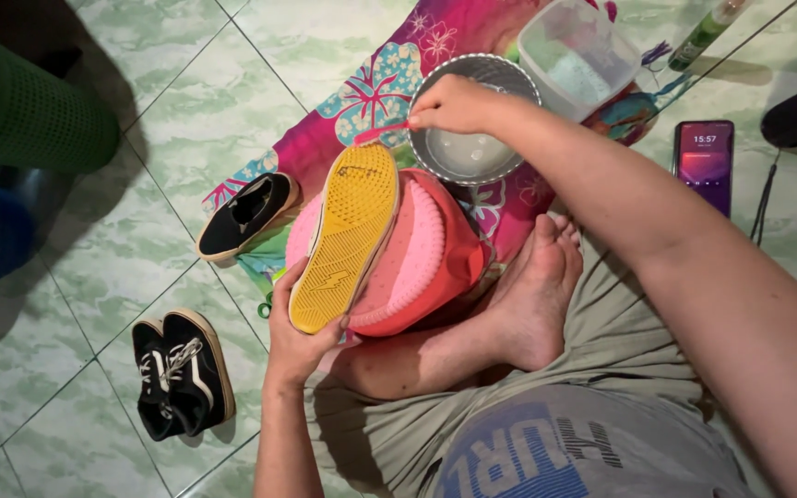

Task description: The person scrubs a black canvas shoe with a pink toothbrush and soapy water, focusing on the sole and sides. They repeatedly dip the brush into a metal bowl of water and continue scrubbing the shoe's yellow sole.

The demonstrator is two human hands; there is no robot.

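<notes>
Yellow sole up, brush at the bowl

Yellow-soled shoe lies sole-up on a pink basin, heel toward the person. Left hand wraps its heel, fingers curled tight. Right hand pinches a pink brush at the metal bowl's rim. Open tile lies left, between scattered black shoes.

Bare tiled floor is lying open between the green basket and the flowered cloth. The black slip-on shoe and black laced shoe are crowding the left approach. The steel bowl, clear tub and phone are blocking the far side, the bent leg the near.
</notes>
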